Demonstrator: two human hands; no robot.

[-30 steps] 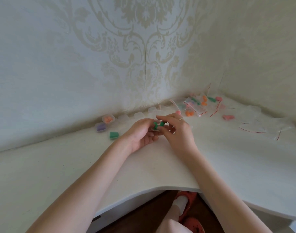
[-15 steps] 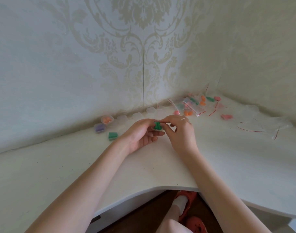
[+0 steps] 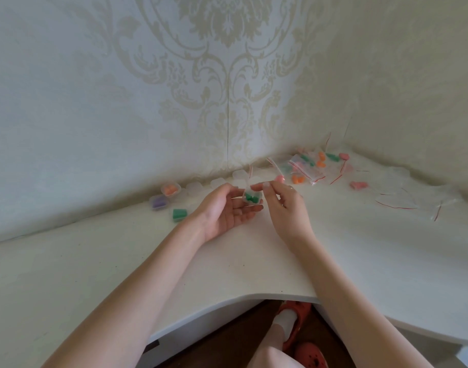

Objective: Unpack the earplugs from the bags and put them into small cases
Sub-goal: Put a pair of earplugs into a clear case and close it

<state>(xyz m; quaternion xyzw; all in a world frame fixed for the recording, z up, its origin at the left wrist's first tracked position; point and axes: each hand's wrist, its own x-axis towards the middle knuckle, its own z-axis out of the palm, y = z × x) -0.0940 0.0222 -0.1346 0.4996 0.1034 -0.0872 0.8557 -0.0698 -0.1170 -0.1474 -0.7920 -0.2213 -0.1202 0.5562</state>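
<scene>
Wallpaper: pale grey-white ground, beige damask scrollwork. Desk: plain off-white. Clear case at centre holds dark green earplugs. Left row of cases: orange, purple, green. Far right, clear bags with red seal strips (contents orange, green, pink). Loose pink earplugs. Near edge: red-orange clogs, white sock.
</scene>
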